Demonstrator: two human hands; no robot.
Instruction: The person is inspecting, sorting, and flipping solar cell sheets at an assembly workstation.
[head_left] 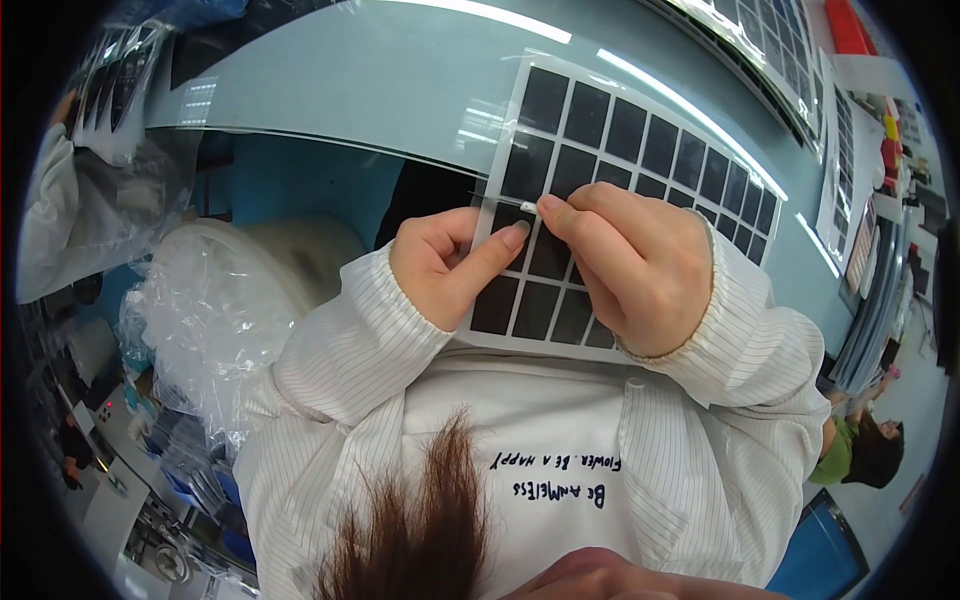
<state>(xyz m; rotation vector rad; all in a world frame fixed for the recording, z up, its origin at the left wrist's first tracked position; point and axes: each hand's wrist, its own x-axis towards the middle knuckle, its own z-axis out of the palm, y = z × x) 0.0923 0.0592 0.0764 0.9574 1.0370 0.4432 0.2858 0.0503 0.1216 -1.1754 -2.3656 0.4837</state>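
Note:
A white sheet with a grid of black rectangles (pixel 545 165) lies on the glass-topped table in front of me, reaching to my body. My left hand (pixel 450 265) grips its left edge, thumb on top and the other fingers curled, partly hidden. Above the sheet near that same edge, my right hand (pixel 630 260) is closed in a pinch. Between its thumb and forefinger sits a small white piece (pixel 529 207), too small to name. The tip of my left thumb is close below this piece.
The glass tabletop (pixel 400 80) reflects ceiling lights. A large roll wrapped in clear plastic (pixel 215 310) stands at the left. More gridded sheets (pixel 765 40) lie at the upper right. Another person's sleeve (pixel 50 220) shows far left; a person in green (pixel 850 445) is far right.

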